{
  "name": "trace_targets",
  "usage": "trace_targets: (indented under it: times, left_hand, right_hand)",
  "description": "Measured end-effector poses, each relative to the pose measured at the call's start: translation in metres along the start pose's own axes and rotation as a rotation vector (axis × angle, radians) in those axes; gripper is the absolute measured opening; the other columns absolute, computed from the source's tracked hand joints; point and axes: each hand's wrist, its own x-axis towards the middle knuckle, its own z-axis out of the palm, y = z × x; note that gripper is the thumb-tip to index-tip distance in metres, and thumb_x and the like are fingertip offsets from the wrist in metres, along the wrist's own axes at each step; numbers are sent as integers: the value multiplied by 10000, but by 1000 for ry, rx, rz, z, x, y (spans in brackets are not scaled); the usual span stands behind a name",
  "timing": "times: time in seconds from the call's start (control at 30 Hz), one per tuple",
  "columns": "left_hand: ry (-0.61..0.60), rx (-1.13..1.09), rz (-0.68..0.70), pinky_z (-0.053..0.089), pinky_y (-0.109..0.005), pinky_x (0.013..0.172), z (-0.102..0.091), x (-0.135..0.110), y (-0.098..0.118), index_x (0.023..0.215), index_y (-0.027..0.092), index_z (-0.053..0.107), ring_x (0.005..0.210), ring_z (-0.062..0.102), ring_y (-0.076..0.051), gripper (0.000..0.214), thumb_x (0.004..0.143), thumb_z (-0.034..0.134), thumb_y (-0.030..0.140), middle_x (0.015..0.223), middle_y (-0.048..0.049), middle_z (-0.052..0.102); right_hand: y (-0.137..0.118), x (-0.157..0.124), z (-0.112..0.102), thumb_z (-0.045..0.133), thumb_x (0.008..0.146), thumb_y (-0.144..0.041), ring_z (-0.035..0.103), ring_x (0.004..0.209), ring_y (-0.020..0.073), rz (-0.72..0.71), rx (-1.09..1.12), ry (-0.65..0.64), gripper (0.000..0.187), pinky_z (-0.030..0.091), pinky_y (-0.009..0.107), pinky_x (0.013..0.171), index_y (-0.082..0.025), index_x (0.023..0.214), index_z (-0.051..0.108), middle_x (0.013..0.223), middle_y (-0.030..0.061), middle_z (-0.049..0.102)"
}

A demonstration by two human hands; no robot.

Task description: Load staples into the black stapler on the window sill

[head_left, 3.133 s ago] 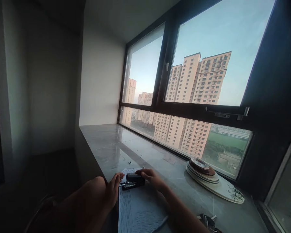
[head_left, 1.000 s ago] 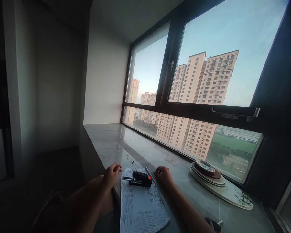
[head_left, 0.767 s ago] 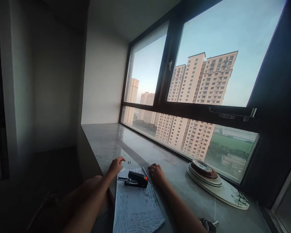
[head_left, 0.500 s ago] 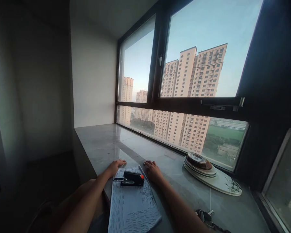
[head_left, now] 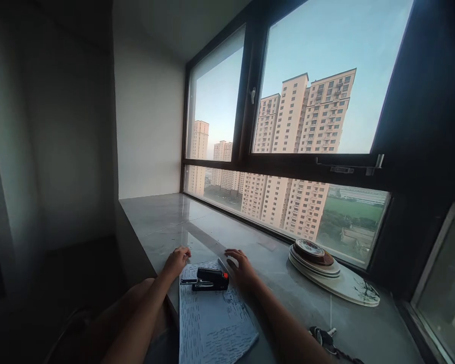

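Note:
A black stapler (head_left: 211,279) with a red-orange part at its right end lies across a stack of paper (head_left: 208,323) covered in rows of dark marks. My left hand (head_left: 178,260) is at the far left corner of the paper, its fingers loosely bent and nothing visible in them. On the other side, my right hand (head_left: 241,267) hovers or rests by the far right corner, beside the stapler's red-orange end. Its fingers are bent but apart, and I see nothing in them. Neither hand touches the stapler.
A stack of plates (head_left: 314,258) sits on a larger oval board (head_left: 358,292) at the right, near the window. Keys (head_left: 322,337) lie by my right forearm. The grey stone sill (head_left: 155,222) drops off at its left edge. A window handle (head_left: 379,162) juts inward.
My left hand's fingers, stretched out before, have drawn in and bent. My right hand has lifted slightly, its thumb now apart from the fingers. The stapler remains on the paper.

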Motion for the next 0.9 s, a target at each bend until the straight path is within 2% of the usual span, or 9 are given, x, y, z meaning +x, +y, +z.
trace_targets:
  times: [0.07,0.17,0.27,0.33,0.5,0.63,0.77,0.9]
  left_hand:
    - [66,-42,3,465,-326,854,0,0,0,749,201,628,945,616,-211,163,794,497,115,919,-64,667]
    - [141,-114,4,481,-341,852,-1,-4,0,811,212,581,947,628,-210,143,852,447,180,952,-70,671]
    - [170,-177,-12,502,-311,761,-3,-15,5,862,229,534,789,643,-179,151,904,394,263,837,-31,670]
    - [188,-207,-29,500,-291,700,-4,-26,11,874,237,508,691,622,-162,173,929,365,317,763,-3,644]
    - [280,-318,-75,488,-272,657,-7,-54,23,1002,245,528,646,589,-152,267,948,350,436,713,24,587]
    - [329,-464,-162,489,-261,603,-9,-65,23,927,211,612,652,595,-159,390,894,423,551,745,-13,625]
    - [249,-487,-176,536,-290,684,-12,-70,23,975,185,624,778,664,-193,393,837,544,543,835,-49,681]
    - [186,-451,-122,546,-337,813,-14,-77,29,1108,198,583,856,695,-205,380,883,519,498,885,-54,725]
  right_hand:
    - [-15,1,-3,439,979,-400,575,1121,247,-92,183,-6,333,436,388,950,-238,1153,671,1234,88,648]
    - [-36,0,1,435,972,-501,603,1038,238,-194,347,-142,409,461,351,881,-224,1176,656,1169,85,661]
    - [-49,-5,9,587,888,-529,611,887,210,-207,329,-319,442,467,303,777,-207,1187,635,1020,52,680]
    - [-54,-9,13,649,854,-490,588,784,177,-185,277,-375,428,446,264,687,-201,1169,625,919,25,668]
    - [-61,-11,11,630,873,-412,526,686,133,-174,218,-374,303,401,229,615,-197,1086,616,825,-3,623]
    - [-63,-11,9,630,872,-396,529,683,131,-177,181,-378,291,406,225,622,-199,1086,608,819,-4,620]
    - [-62,-12,11,626,870,-404,543,700,139,-173,156,-363,279,418,231,641,-200,1061,608,825,-3,622]
    - [-59,-11,14,632,863,-401,551,705,143,-178,152,-355,290,420,232,631,-197,1067,602,840,0,628]
